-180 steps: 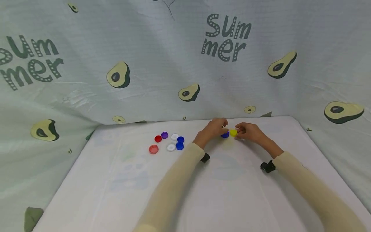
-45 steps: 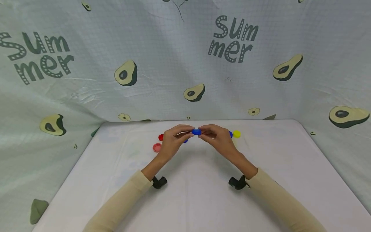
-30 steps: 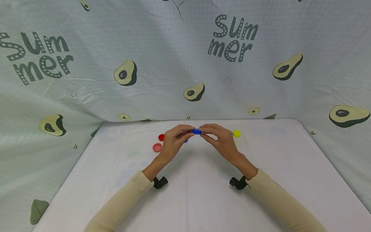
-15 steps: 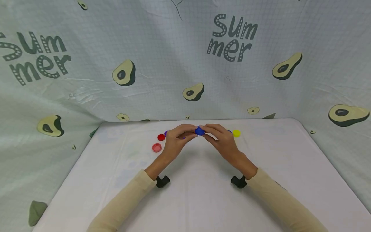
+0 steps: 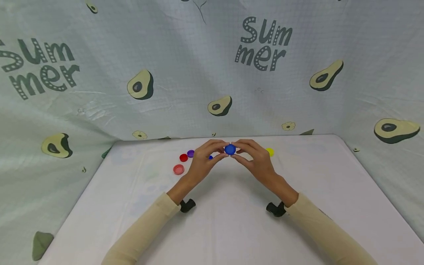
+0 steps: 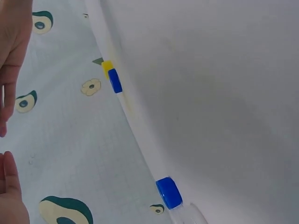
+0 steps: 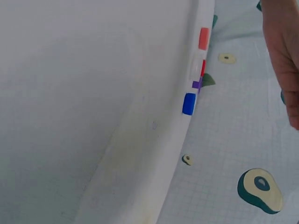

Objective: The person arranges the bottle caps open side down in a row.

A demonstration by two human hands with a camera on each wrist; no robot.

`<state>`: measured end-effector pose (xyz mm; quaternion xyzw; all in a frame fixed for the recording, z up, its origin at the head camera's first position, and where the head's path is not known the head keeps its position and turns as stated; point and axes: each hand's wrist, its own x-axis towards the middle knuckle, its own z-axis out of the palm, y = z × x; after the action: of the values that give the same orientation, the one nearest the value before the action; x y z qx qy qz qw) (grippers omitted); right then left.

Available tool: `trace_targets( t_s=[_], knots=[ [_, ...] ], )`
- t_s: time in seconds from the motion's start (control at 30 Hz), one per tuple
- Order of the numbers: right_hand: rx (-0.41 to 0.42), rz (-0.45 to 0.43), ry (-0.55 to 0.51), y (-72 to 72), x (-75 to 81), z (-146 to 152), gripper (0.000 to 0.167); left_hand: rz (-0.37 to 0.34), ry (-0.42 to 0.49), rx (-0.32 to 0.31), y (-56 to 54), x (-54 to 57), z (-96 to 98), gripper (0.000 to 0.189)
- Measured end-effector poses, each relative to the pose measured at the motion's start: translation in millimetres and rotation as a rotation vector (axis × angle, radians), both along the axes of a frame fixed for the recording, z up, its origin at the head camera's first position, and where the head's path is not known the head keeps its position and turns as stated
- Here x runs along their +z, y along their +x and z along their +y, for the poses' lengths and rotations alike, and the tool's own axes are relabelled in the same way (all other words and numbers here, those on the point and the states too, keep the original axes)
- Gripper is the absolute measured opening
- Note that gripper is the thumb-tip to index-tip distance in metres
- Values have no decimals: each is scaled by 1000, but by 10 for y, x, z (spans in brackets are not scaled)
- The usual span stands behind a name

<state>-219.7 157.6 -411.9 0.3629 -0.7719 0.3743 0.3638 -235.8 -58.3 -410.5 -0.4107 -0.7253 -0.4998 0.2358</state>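
Note:
Both hands meet over the back middle of the table in the head view, with one round blue bottle cap (image 5: 230, 149) between them. The left hand (image 5: 202, 162) pinches its left side with thumb and fingertips. From the other side, the right hand (image 5: 258, 162) pinches its right edge the same way. The cap is raised off the table, its flat round face turned towards the head camera. Neither wrist view shows the held cap.
Left of the hands lie a light red cap (image 5: 178, 169), a red cap (image 5: 183, 158) and a purple cap (image 5: 190, 153). A blue cap (image 6: 169, 192) lies beside a whitish cap. Behind the right hand sit a yellow cap (image 5: 270, 152) and another blue cap (image 6: 115, 80).
Six seconds ago both hands were at the yellow and blue caps on the right. Since then they have come to the middle, holding a blue cap, which has tipped from edge-on to face-on.

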Motion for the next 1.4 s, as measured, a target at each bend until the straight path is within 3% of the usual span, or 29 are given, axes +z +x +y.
trace_targets(
  t_s=[0.27, 0.6, 0.77, 0.97, 1.2, 1.4],
  knots=[
    [-16, -142, -23, 49, -29, 108, 51, -119, 11, -82, -11, -39, 128, 40],
    [-75, -160, 7, 86, 5, 276, 48, -128, 52, -130, -65, -28, 315, 36],
    [-83, -135, 18, 100, 33, 398, 49, -142, 60, -141, 6, 110, 417, 34],
    [-35, -163, 23, 103, 38, 597, 46, -220, 49, -173, 100, 252, 540, 30],
    [-58, -174, 117, 132, 35, 787, 36, -316, 25, -196, 111, 191, 680, 30],
    [-73, -163, 151, 139, 74, 911, 39, -332, 24, -200, -39, 8, 831, 32]
  ],
)
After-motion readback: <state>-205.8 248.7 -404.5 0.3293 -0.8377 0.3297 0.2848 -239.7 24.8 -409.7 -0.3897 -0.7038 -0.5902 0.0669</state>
